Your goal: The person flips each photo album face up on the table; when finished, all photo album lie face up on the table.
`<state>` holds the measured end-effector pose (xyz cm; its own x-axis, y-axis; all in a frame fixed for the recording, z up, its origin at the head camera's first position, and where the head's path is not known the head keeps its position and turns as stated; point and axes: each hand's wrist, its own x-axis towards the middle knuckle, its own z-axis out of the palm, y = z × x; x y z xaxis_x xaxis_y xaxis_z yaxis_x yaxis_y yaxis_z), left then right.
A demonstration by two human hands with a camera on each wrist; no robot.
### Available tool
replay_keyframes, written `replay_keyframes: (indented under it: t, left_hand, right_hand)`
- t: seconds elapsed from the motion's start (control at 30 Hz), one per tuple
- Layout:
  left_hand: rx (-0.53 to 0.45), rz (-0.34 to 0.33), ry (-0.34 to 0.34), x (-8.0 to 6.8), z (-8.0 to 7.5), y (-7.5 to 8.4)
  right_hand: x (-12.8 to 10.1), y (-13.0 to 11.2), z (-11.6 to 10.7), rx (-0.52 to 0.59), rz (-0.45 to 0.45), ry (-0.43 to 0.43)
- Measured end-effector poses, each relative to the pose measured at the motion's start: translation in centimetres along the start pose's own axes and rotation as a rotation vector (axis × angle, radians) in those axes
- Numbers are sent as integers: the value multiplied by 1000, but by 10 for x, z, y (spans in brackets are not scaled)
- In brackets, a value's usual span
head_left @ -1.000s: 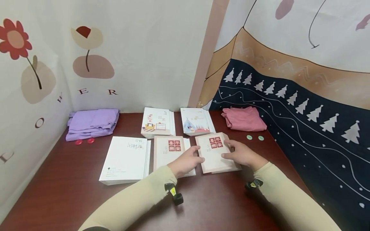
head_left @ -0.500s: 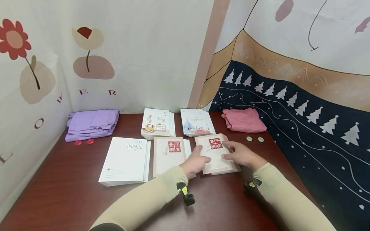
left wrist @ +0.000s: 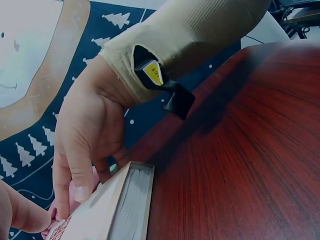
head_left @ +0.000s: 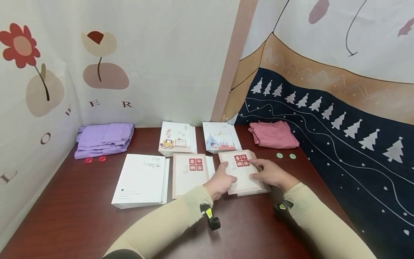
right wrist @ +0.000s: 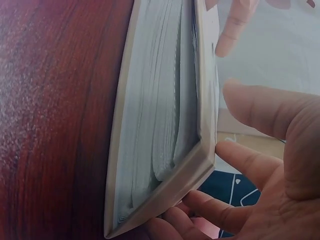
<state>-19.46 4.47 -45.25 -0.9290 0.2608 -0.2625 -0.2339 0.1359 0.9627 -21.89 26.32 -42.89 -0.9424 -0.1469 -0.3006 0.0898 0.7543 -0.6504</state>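
A photo album (head_left: pixel 246 184) with a cream cover and a red square of characters lies flat at the front right of the row. At its left side is my left hand (head_left: pixel 221 182), with the thumb over the cover. My right hand (head_left: pixel 272 174) is at the opposite side. In the right wrist view, the right fingers (right wrist: pixel 200 204) touch the spine, and the right thumb is just above the cover. Layered pages (right wrist: pixel 155 95) show between the covers. A matching cream album (head_left: pixel 191 180) lies to the left, partly hidden by my left hand.
A white album (head_left: pixel 140 183) lies farther left, and two illustrated albums (head_left: pixel 176 133) (head_left: pixel 220 135) lie behind. Folded purple cloth (head_left: pixel 105 138) and pink cloth (head_left: pixel 273 133) sit at the back corners, with red discs (head_left: pixel 88 160) and green discs (head_left: pixel 279 155) nearby.
My left hand has moved right, from the gap between the cream albums to the right one, its thumb now over that cover. The right hand stays almost in place.
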Motion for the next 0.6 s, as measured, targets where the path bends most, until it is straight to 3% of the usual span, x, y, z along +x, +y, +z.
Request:
replay_keyframes:
  t: [0.33,0.6]
  left_hand:
    - [7,47,-27,2,-3,-3]
    - [24,86,-56,0,-11,0]
  right_hand:
    - [0,2,1,15,7,9]
    - [-4,-3,4,64,-47,10]
